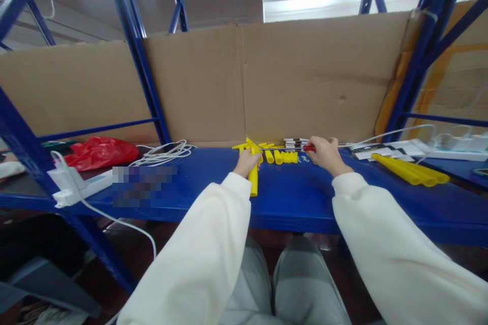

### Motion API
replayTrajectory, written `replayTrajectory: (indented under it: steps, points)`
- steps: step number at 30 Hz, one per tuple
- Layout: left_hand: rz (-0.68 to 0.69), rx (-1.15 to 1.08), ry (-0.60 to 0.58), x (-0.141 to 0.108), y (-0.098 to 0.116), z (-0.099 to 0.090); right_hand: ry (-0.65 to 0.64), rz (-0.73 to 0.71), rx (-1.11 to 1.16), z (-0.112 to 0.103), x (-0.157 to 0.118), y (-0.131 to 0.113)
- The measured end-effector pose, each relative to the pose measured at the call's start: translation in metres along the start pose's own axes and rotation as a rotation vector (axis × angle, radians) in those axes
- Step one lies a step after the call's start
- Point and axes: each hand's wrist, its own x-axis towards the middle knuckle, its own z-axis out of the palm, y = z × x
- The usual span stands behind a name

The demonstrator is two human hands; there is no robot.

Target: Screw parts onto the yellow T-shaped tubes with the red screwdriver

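My left hand is closed around a yellow tube piece, whose lower end points toward me and whose upper part joins other yellow tube parts. In my right hand is a screwdriver with a red handle. Its thin shaft runs left toward the yellow piece; whether the tip touches it I cannot make out. Short yellow tubes and several small yellow pieces lie on the blue shelf between my hands. Just behind them sits a stack of black-and-white items.
The blue shelf carries longer yellow tubes at right, beside white power strips and cables. At left are a red plastic bag, a coiled white cable and a power strip. Cardboard stands behind, between blue posts.
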Motion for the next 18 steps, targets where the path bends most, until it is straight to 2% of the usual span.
replayTrajectory:
  steps: [5, 12, 18]
  points:
    - [0.072, 0.145, 0.011, 0.008, -0.008, -0.004, -0.032, -0.122, -0.092, -0.009, -0.002, -0.006]
    - [0.121, 0.313, 0.041, 0.016, -0.014, -0.009, -0.205, -0.189, -0.095, -0.018, -0.001, -0.013]
    - [0.101, 0.357, 0.012, 0.013, -0.013, -0.008, -0.158, -0.2, -0.125, -0.019, -0.003, -0.014]
